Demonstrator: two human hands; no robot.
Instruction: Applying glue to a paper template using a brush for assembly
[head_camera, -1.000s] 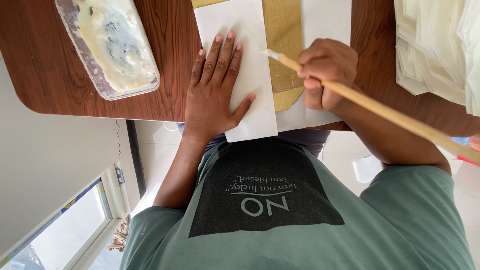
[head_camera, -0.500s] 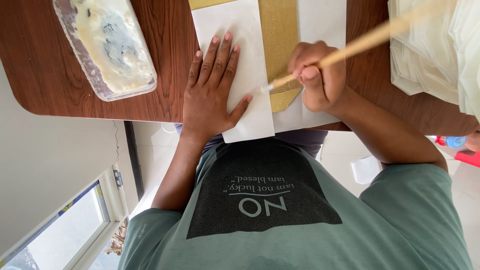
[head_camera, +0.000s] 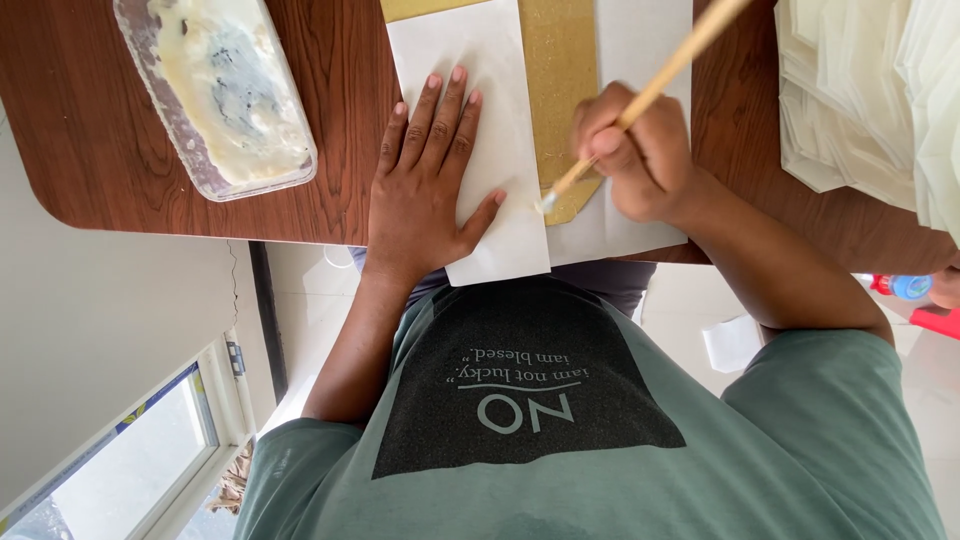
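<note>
My left hand (head_camera: 430, 190) lies flat, fingers spread, pressing the white paper strip (head_camera: 480, 130) on the brown surface (head_camera: 330, 150). My right hand (head_camera: 640, 155) has its grip closed around the wooden brush (head_camera: 650, 90), bristles at the strip's right edge, over the tan sheet (head_camera: 565, 90). A smeared paste tray (head_camera: 215, 90) sits well to the left; stacked white papers (head_camera: 860, 90) are at the right. Since half a second ago the brush handle has tilted steeper; left hand unchanged.
</note>
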